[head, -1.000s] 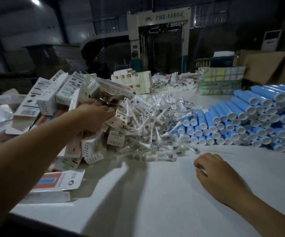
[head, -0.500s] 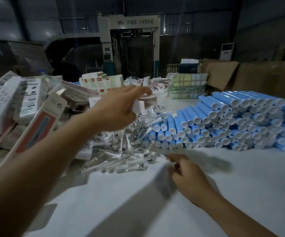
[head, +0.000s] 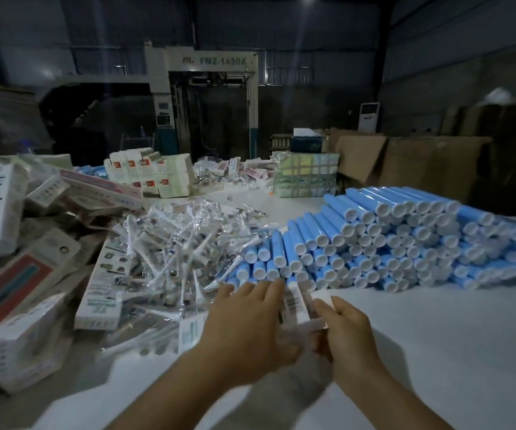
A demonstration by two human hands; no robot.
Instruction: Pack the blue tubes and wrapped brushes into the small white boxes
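A small white box [head: 300,305] with a barcode on its side is held over the white table, between both hands. My left hand [head: 247,324] grips its left side with fingers spread along it. My right hand [head: 346,330] pinches its right end. Just beyond lies a heap of brushes in clear wrappers [head: 176,249]. A large stack of blue tubes [head: 390,243] with white caps lies to the right of it. More white boxes [head: 18,274] are piled at the left.
The white table [head: 436,352] stretches bare at the front right. At the back stand bundled box packs [head: 148,175], a strapped green bundle [head: 306,175] and brown cartons [head: 405,159]. A grey machine [head: 210,97] rises behind them.
My left hand has swung from the box pile at the left to the table's middle with a white box. My right hand rose off the table and took its other end.
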